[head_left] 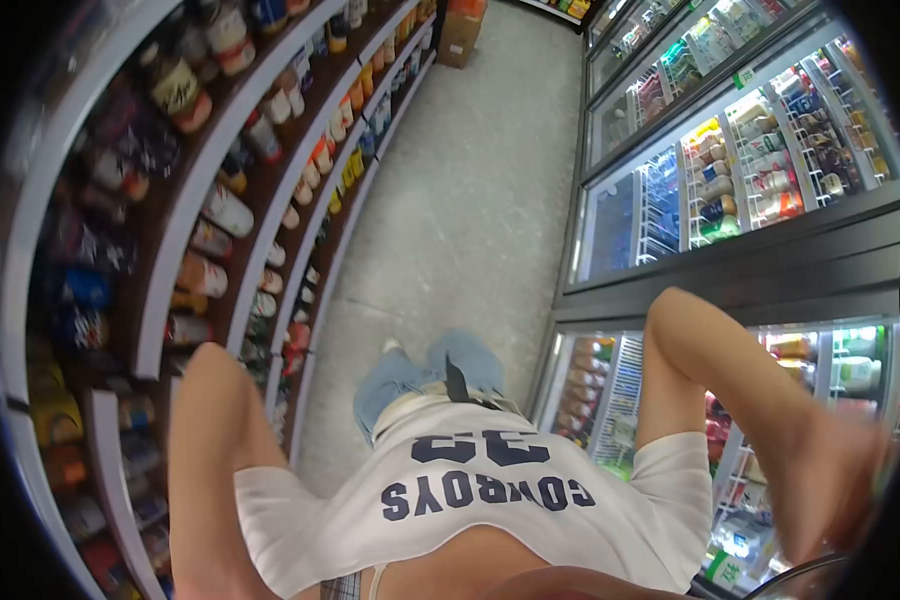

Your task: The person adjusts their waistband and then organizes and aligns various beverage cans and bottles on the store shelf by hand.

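My right hand (pixel 835 485) is raised at the lower right edge, close to the camera and smeared by motion. Its fingers cannot be made out, so whether it holds anything does not show. Just below it runs a thin dark curved edge (pixel 805 572) of something I cannot identify. My left arm (pixel 215 430) is bent with the elbow up, and its hand lies out of frame. Between the arms are my white shirt (pixel 485 470) with dark lettering and my light blue jeans (pixel 380 385).
Shelves (pixel 245 130) with several rows of bottles and jars line the left side. Glass-door drink coolers (pixel 740 270) stand along the right. A grey floor aisle (pixel 450 190) runs between them, with a cardboard box (pixel 459 40) at its far end.
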The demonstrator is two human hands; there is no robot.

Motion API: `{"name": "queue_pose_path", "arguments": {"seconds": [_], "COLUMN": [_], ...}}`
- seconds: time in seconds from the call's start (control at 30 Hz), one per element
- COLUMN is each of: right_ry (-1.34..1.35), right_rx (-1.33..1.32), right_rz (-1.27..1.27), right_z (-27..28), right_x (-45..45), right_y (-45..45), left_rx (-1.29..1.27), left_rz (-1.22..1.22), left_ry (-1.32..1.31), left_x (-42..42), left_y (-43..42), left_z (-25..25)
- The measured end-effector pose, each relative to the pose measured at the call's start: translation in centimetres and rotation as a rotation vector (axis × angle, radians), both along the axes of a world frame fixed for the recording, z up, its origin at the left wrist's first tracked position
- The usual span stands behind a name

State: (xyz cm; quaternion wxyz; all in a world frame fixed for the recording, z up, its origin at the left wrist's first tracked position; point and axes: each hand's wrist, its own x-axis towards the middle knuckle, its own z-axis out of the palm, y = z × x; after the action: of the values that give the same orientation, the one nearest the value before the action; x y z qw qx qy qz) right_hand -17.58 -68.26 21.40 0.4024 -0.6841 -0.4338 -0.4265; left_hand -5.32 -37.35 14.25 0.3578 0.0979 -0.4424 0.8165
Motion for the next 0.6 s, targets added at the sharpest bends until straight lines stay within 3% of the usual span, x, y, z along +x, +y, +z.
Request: {"name": "queue_pose_path", "arguments": {"seconds": [0.1,0.23,0.6], "right_ry": [-0.025,-0.049,-0.027], "right_rx": [0.033,0.073,0.132], "right_rz": [-0.031,-0.036,0.085], "right_z": [-0.9,-3.1,-3.9], "right_x": [2.6,6.2,22.7], "right_y": [-6.2,-16.1,-44.5], "left_rx": [0.016,0.138,0.228], "left_rz": [-0.342,-0.491,-0.373], "left_ry": [0.293,0.486,0.461], "left_x": [7.6,14.6,23.8], "left_y": [-6.9,-18.1,-45.8], "left_z": [0.0,0.9,6.2]}}
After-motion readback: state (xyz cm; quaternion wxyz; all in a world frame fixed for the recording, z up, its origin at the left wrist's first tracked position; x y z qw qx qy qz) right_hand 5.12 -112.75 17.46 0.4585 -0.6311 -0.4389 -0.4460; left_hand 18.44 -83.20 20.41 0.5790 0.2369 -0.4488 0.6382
